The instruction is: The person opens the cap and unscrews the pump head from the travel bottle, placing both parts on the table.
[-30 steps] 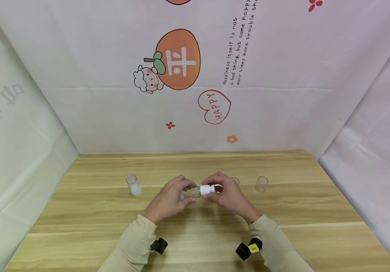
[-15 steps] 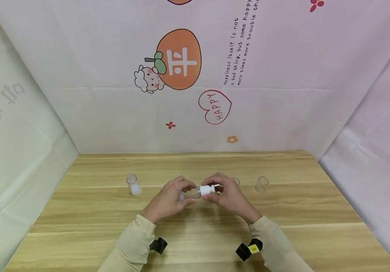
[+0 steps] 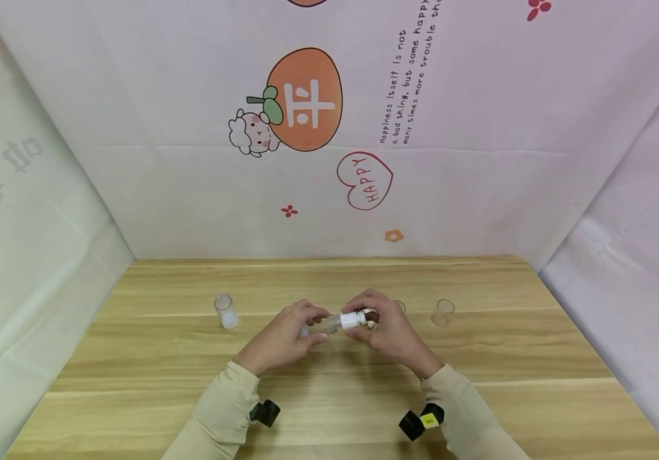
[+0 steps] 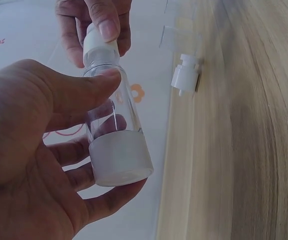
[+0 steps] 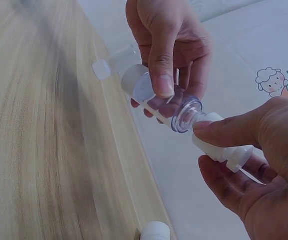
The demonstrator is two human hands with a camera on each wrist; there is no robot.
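A clear bottle point(image 4: 129, 100) with a white base lies tilted in my left hand point(image 3: 283, 335). In the left wrist view, the thumb and fingers grip it around its clear wall. My right hand point(image 3: 389, 332) pinches a white pump head point(image 3: 352, 320) between thumb and fingers, lined up with the bottle's open neck point(image 5: 187, 116). In the right wrist view, the pump head sits at a slight angle to the neck, with a narrow clear part showing between them. I cannot tell whether the threads touch. The pump's spout point(image 5: 238, 159) points away from the bottle.
Another clear bottle with a white bottom point(image 3: 226, 311) stands on the wooden table point(image 3: 163, 370) to the left. A clear cap point(image 3: 442, 312) stands at the right; the rim of another point(image 3: 400, 306) shows behind my right hand. A second white pump head point(image 4: 185, 75) stands near them.
The pump head has shifted slightly right and turned, and more of the bottle's neck shows between the hands. My left hand has moved a little left with the bottle.
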